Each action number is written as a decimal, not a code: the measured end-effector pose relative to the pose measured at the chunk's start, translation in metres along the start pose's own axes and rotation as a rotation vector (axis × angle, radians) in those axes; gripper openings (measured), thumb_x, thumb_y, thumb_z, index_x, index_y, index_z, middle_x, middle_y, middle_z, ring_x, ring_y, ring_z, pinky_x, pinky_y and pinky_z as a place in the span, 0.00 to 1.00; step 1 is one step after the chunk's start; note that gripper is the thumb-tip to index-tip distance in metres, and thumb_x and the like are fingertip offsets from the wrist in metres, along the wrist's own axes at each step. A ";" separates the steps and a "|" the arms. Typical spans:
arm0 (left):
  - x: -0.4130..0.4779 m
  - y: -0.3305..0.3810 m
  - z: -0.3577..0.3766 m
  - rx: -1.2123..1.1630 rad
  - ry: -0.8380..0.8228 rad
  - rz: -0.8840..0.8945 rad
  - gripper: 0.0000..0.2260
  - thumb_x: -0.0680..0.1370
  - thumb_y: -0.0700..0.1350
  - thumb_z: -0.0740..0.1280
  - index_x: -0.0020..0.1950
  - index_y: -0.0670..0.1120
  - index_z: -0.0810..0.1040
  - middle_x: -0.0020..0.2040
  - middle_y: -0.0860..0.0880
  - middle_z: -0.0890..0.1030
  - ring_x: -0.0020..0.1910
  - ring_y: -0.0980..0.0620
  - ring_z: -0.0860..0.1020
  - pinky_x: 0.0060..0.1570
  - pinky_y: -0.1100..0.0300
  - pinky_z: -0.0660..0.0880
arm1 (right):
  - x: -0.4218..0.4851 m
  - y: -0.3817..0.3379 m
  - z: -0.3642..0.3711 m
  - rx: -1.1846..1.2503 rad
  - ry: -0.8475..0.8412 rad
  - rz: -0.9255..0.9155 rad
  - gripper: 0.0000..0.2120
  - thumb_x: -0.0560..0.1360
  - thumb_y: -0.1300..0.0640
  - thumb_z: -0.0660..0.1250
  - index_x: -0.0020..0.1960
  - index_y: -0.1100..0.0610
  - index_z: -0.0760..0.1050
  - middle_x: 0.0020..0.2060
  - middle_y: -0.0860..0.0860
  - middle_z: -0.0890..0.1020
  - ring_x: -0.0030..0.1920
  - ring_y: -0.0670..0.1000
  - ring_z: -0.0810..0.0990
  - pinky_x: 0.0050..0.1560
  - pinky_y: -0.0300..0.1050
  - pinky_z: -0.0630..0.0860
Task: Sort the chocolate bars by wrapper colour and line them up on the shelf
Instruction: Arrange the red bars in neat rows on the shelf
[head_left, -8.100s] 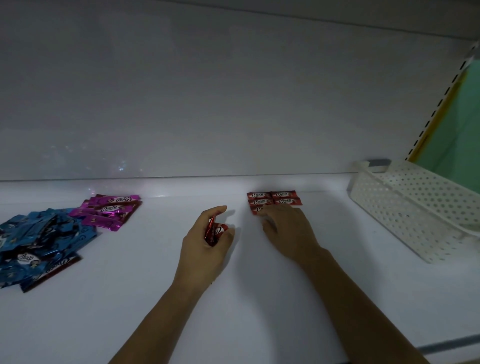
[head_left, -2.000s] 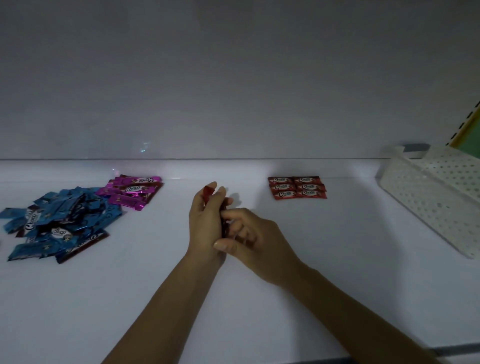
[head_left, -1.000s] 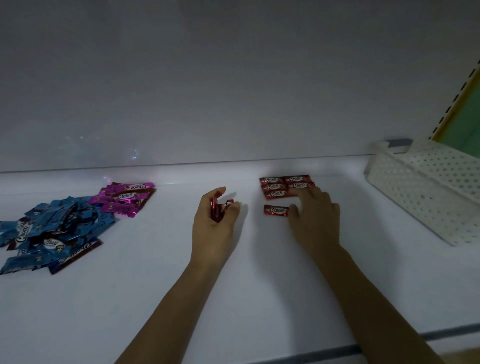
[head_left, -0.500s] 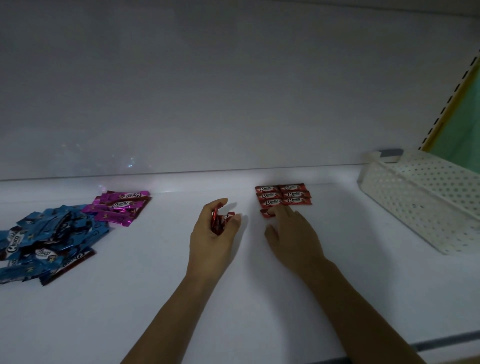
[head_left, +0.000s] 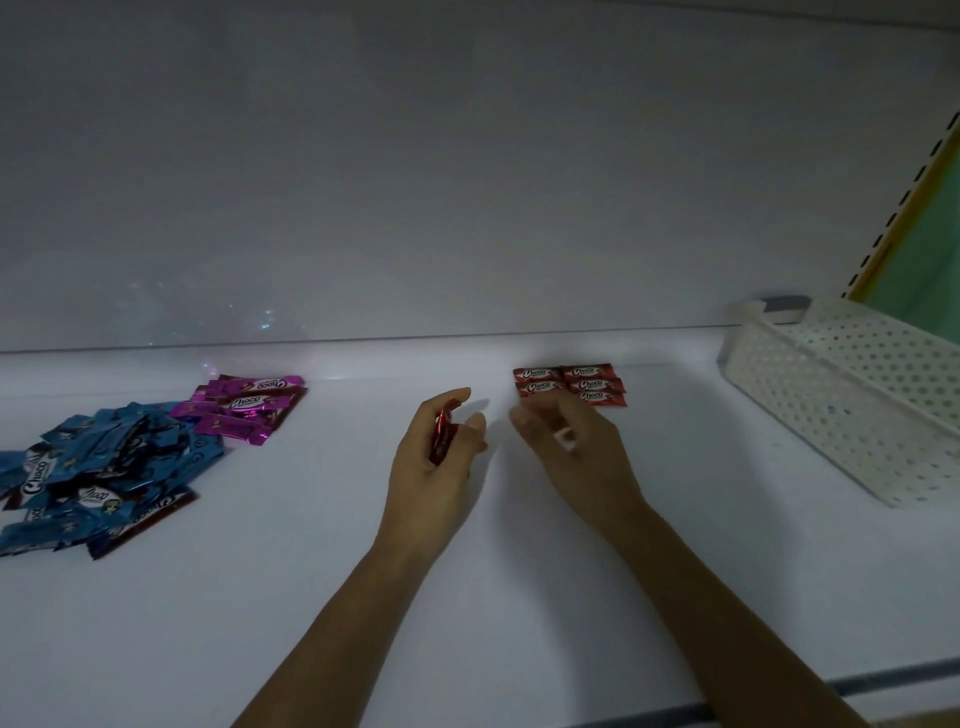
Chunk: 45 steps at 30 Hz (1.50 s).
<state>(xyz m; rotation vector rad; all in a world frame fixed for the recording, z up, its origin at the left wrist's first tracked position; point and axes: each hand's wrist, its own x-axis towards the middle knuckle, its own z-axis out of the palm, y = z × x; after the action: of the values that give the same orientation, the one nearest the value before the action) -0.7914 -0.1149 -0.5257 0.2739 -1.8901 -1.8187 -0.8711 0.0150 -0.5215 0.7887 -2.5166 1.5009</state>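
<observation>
The left hand (head_left: 434, 467) sits near the middle of the shelf (head_left: 467, 623). Its thumb and fingers (head_left: 457, 397) curl round a small stack of red bars (head_left: 444, 431), held edge-on with the long axis running roughly twelve to six, away from the person. The right hand (head_left: 582, 457) is just beside it at three o'clock. It is blurred, with fingers loosely curled and no wrapper visible among them. The held stack lies at about nine o'clock from its fingertips, close but apart, so the right hand looks best placed to draw the next bar off with a short sideways reach. The red rows (head_left: 569, 384) lie flat at twelve to one o'clock from the right hand, near the back wall. They form two columns with long axes running nine to three (the near-left slot is hidden behind the fingers, so I cannot tell whether it is filled). A bar taken from the stack would probably need a quarter turn and laying flat before it joins them. Far off at nine o'clock lie the pink pile (head_left: 249, 405) and, nearer the person, the loose blue heap (head_left: 88, 467). A white perforated basket (head_left: 852, 395) stands at three o'clock.
</observation>
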 end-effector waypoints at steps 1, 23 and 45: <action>-0.001 0.001 0.000 0.032 -0.003 0.036 0.11 0.80 0.45 0.65 0.60 0.58 0.73 0.41 0.56 0.79 0.33 0.62 0.76 0.37 0.68 0.72 | -0.002 -0.012 0.000 0.277 -0.112 0.085 0.19 0.73 0.39 0.63 0.50 0.55 0.77 0.40 0.48 0.82 0.39 0.44 0.79 0.43 0.38 0.73; -0.002 -0.008 0.001 0.158 0.067 0.170 0.16 0.77 0.39 0.69 0.59 0.57 0.75 0.42 0.55 0.81 0.40 0.58 0.79 0.44 0.66 0.76 | -0.003 -0.012 0.000 0.482 -0.182 0.271 0.06 0.73 0.58 0.70 0.47 0.61 0.78 0.43 0.55 0.84 0.42 0.49 0.82 0.36 0.40 0.75; -0.007 -0.003 0.003 0.259 -0.091 0.091 0.14 0.78 0.43 0.67 0.52 0.63 0.72 0.39 0.57 0.78 0.32 0.62 0.74 0.35 0.73 0.70 | 0.048 0.067 -0.056 -0.036 0.226 0.374 0.03 0.73 0.51 0.69 0.46 0.48 0.76 0.40 0.48 0.83 0.41 0.51 0.82 0.53 0.57 0.78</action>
<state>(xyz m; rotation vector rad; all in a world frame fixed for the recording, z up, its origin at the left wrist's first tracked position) -0.7880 -0.1091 -0.5300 0.1924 -2.1674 -1.5512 -0.9538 0.0700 -0.5298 0.1314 -2.6034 1.5345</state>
